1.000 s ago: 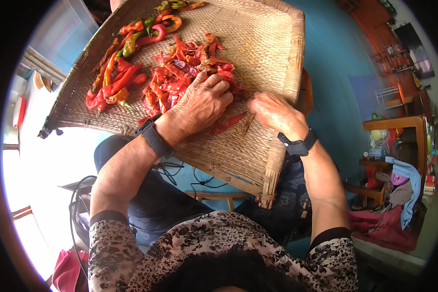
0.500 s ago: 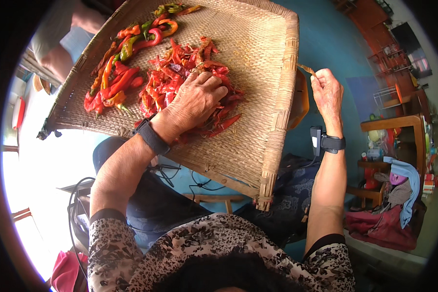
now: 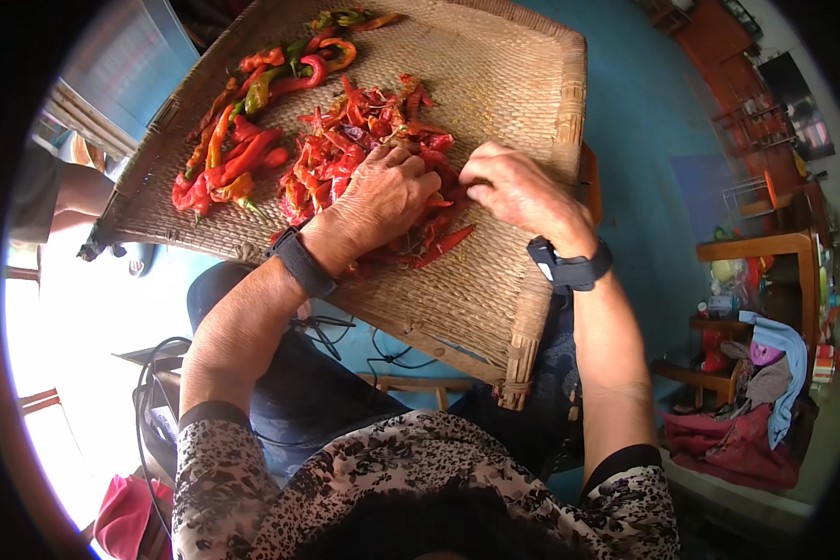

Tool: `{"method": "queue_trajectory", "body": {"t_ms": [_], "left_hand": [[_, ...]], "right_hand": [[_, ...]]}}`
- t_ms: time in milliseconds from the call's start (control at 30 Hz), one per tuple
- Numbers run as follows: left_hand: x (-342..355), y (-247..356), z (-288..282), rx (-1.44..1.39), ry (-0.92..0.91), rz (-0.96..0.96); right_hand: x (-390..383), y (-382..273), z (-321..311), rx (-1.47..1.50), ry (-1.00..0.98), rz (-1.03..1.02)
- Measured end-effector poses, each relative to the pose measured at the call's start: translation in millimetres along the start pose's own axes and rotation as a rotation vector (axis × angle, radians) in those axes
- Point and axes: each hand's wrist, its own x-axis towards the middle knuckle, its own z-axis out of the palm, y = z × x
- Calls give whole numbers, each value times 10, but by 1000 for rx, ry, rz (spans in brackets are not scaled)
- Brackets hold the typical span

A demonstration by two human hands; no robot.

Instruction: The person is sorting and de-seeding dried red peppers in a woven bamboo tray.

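Resting on my lap, a wide woven tray [image 3: 495, 280] tilts away from me, and both my hands work in the pile of cut red chili pieces [image 3: 364, 140] heaped near its middle. My left hand [image 3: 383, 201] lies palm down on the near side of that pile, fingers curled loosely into the pieces; whether it grips any of them I cannot tell. My right hand [image 3: 513, 191] sits just beside it, toward the tray's right rim, its fingers bent and tucked down against the pieces at the pile's edge, so what they pinch is hidden from me. One long red piece [image 3: 443, 245] lies on the weave just below my left hand. A black band [image 3: 299, 261] wraps my left wrist and a black watch [image 3: 567, 269] my right. Farther off, along the tray's left side, whole chilies [image 3: 243, 140] lie in a loose row, red, orange and green, well apart from my hands.
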Motion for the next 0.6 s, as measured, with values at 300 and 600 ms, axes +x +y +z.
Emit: {"method": "queue_trajectory", "body": {"t_ms": [300,600], "left_hand": [[-121,-9,-111,-70,-55,9],[-102,12,-50,-11,-123,46]], "right_hand": [[105,32,284,-94,-207,17],[-287,59,-72,159,-53,156]]}}
